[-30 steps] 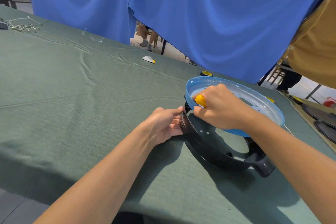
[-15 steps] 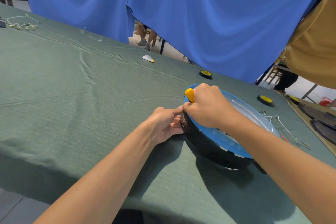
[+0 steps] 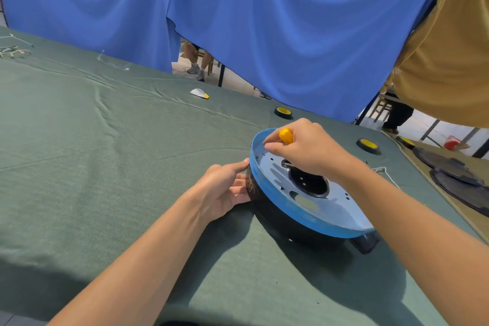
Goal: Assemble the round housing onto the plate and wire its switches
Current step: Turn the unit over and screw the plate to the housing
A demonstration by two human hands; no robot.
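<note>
A blue-rimmed round plate (image 3: 325, 213) with small holes and a large centre opening lies on top of the black round housing (image 3: 277, 216) on the green table cloth. My right hand (image 3: 307, 149) grips a yellow-handled screwdriver (image 3: 285, 135) above the plate's far left part; its tip is hidden by the hand. My left hand (image 3: 227, 188) rests against the housing's left wall, thumb at the plate's rim. A black stub (image 3: 366, 242) sticks out of the housing at the lower right.
Two black-and-yellow round parts (image 3: 283, 112) (image 3: 368, 144) lie behind the housing. A small white-and-yellow piece (image 3: 199, 93) sits further left. White wire (image 3: 383, 171) trails right of the plate. Dark round covers (image 3: 460, 180) lie at the far right. A person in a tan shirt (image 3: 447, 61) stands there.
The blue plate has come down from its tilt and now lies level on the housing. My right hand with the screwdriver has moved right, over the plate. My left hand stays put.
</note>
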